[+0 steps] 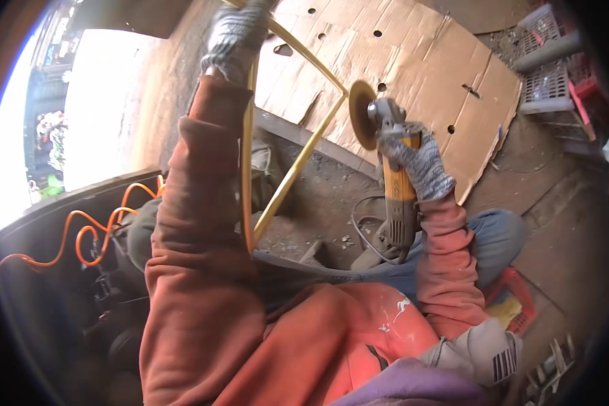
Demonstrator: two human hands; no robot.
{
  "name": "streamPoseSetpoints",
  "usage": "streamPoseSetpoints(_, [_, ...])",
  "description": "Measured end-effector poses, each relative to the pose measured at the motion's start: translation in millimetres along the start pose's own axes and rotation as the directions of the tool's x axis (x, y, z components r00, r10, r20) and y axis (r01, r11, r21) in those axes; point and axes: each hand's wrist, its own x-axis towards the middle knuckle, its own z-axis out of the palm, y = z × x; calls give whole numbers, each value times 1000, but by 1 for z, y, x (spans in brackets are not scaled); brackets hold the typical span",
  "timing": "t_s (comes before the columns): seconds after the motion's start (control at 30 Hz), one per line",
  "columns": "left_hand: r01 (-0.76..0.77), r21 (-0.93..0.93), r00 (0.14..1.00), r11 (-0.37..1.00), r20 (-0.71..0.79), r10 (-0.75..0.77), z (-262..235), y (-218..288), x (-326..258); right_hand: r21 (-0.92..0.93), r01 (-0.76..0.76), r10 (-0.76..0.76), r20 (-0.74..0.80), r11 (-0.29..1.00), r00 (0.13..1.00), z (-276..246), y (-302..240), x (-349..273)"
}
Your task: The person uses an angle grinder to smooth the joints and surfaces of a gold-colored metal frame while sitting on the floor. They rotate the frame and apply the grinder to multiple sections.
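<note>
My left hand (238,39), in a grey knitted glove, reaches to the top edge and grips a thin yellow frame (296,169). Its bars meet in a pointed corner on the right, and one long bar runs down beside my sleeve. An angle grinder (398,196) with an orange-yellow body and grey rear end is in my gloved right hand (423,162), fingers wrapped round its front part. The grinder's round brown disc (363,116) stands on edge right at the frame's corner. Whether it touches the bar, I cannot tell.
Flattened cardboard (426,81) with holes covers the floor ahead. Plastic crates (551,88) stand at the far right. An orange coiled hose (81,233) hangs over a dark panel on the left. A red basket (521,304) sits behind my right knee (497,237). The grinder's cord loops near my legs.
</note>
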Motion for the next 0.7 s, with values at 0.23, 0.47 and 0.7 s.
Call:
streamPoseSetpoints(0.23, [344,-81,899,936,317,-303,-8,14,16,-229,14,56,295,973,954,46,-10,-14])
streamPoseSetpoints(0.47, [165,-112,906,980,409,-106,4,17,20,-591,163,188,487,790,853,96,-35,-23])
streamPoseSetpoints(0.7, [112,-36,839,993,538,-76,17,26,19,-313,-137,242,327,940,914,69,-7,12])
